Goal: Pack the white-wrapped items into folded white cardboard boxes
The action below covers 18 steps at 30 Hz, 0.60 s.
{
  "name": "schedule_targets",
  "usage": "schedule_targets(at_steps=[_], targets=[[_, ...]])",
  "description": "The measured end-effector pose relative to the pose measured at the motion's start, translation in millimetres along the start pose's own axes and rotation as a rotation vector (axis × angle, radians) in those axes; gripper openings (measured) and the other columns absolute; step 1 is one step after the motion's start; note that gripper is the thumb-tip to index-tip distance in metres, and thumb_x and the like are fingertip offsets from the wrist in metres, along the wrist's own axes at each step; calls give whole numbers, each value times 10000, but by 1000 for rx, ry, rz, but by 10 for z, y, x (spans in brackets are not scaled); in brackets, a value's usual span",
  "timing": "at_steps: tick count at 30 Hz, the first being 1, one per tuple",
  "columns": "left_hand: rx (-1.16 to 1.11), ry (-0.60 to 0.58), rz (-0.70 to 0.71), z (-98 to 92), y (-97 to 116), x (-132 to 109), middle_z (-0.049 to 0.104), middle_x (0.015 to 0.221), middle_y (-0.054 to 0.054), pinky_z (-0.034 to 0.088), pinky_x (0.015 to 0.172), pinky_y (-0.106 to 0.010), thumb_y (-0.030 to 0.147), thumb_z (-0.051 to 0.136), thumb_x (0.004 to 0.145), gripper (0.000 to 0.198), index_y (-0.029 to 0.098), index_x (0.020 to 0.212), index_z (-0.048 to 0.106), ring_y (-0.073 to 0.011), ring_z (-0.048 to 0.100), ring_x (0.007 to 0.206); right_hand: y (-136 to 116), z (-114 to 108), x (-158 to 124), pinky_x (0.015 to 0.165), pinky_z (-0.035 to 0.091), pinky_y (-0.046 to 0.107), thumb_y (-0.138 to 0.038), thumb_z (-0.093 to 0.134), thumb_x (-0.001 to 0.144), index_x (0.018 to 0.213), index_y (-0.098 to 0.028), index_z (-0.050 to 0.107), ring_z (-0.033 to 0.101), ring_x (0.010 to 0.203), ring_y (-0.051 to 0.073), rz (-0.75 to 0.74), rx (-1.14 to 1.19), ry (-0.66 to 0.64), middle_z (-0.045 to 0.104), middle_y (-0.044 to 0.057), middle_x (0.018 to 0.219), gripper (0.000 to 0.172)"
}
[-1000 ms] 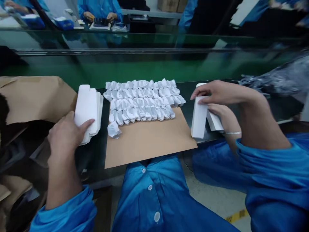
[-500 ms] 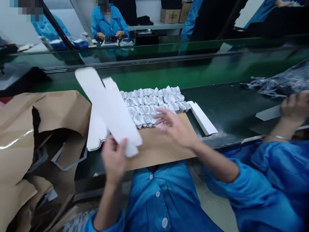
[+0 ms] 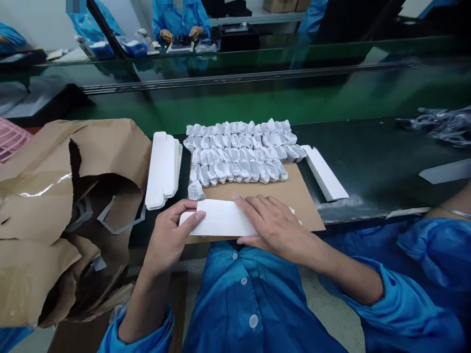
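A flat white folding carton [image 3: 222, 219] lies level between my hands above the front of a brown cardboard sheet [image 3: 300, 196]. My left hand [image 3: 172, 230] pinches its left end, thumb on top. Over the right end, my right hand [image 3: 274, 225] wraps its fingers across the carton, with the thumb near the lower edge. Just beyond are rows of small white wrapped pieces [image 3: 235, 157] on the sheet, and one single wrapped piece [image 3: 196, 190] sits at the front left. A stack of flat white cartons [image 3: 162, 169] lies to the left.
A long white box [image 3: 326, 174] stands right of the sheet on the dark green bench [image 3: 368, 157]. Torn brown paper packaging [image 3: 106, 157] fills the left side. Clear plastic bags [image 3: 441, 125] lie far right, near a neighbouring person's arm [image 3: 454, 203]. A co-worker [image 3: 182, 24] sits opposite.
The carton has come down from a raised, slanted position to level in front of me. My right hand has moved from open in the air onto its right end. The neighbour's hand has left view.
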State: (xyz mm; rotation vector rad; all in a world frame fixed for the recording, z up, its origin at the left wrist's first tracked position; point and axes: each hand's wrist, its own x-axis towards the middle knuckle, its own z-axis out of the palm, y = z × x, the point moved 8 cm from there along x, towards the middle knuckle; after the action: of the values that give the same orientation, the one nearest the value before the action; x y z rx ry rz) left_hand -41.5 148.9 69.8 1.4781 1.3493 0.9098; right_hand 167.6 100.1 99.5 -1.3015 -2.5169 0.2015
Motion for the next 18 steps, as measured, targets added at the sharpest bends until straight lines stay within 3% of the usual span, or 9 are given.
schedule_targets(at_steps=[3, 5, 7, 11, 15, 18], targets=[[-73, -345, -123, 256, -84, -29, 681, 713, -21, 488, 527, -237, 421, 721, 773, 298, 170, 928, 677, -141, 596, 602, -115, 67, -54, 899, 469, 460, -391, 556, 938, 1440, -61, 382, 556, 1079, 318, -139, -7, 15, 589, 208, 1258, 625], [-60, -476, -147, 325, -95, -71, 663, 664, -12, 468, 505, -217, 375, 735, 760, 255, 169, 899, 678, -122, 576, 562, -97, 68, -85, 930, 454, 443, -401, 564, 933, 1428, -67, 395, 540, 1110, 304, -210, 56, -1, 580, 194, 1286, 621], [-58, -463, -123, 337, -86, -72, 662, 668, -6, 455, 497, -200, 337, 745, 740, 221, 174, 875, 683, -114, 580, 563, -39, 52, -100, 943, 447, 437, -410, 573, 927, 1426, -70, 394, 532, 1130, 299, -229, 87, -10, 572, 189, 1306, 630], [0, -285, -59, 376, -101, -44, 696, 737, -15, 472, 517, -206, 300, 724, 724, 205, 178, 888, 703, -133, 624, 613, -20, 75, -103, 870, 487, 455, -423, 551, 928, 1406, -46, 421, 572, 1066, 316, -219, 54, -17, 597, 219, 1259, 622], [125, -166, 49, 323, -46, -1, 715, 747, -21, 510, 606, -230, 221, 667, 719, 93, 183, 775, 731, -150, 652, 676, -112, 95, -115, 821, 519, 471, -220, 441, 959, 1330, -41, 518, 629, 1010, 322, -222, -36, 14, 657, 228, 1145, 419], [88, -148, 71, 185, -24, 21, 714, 732, -23, 512, 587, -224, 206, 697, 708, 38, 186, 726, 723, -142, 646, 642, -48, 53, -147, 905, 514, 485, -138, 437, 943, 1330, -86, 529, 620, 1096, 315, -187, -74, 44, 648, 203, 1216, 402]])
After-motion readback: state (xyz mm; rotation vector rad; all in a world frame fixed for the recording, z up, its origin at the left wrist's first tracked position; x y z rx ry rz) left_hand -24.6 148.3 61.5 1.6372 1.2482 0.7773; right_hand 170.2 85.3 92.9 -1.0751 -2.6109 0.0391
